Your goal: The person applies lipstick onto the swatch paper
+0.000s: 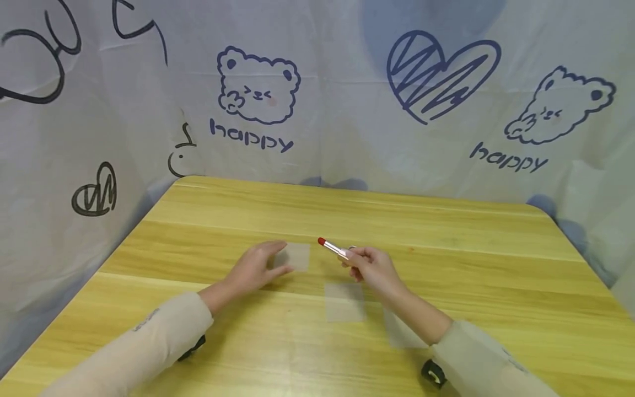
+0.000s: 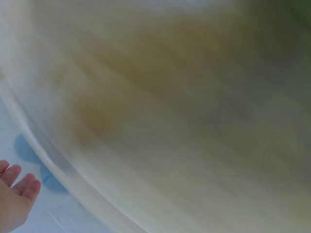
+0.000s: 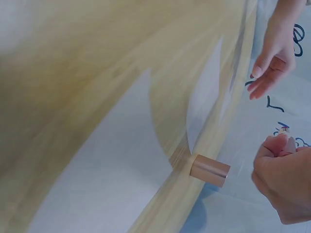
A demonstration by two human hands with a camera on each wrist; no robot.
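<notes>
My right hand (image 1: 374, 270) pinches a lipstick (image 1: 333, 248) between thumb and fingers, its red tip pointing up and to the left above the table. In the right wrist view a copper-coloured cap (image 3: 210, 170) stands on the tabletop, mostly hidden behind the right hand in the head view. My left hand (image 1: 253, 267) is at the left edge of a pale square sheet (image 1: 297, 257), thumb and fingers spread apart with nothing between them. The left wrist view catches only the left hand's fingers at its lower left corner.
A second pale square (image 1: 344, 302) lies nearer, right of the first. A third square (image 1: 404, 331) is partly covered by the right forearm. The wood-grain table (image 1: 278, 353) ends at a rounded far edge, with a white cloth (image 1: 342, 110) bearing drawings behind it.
</notes>
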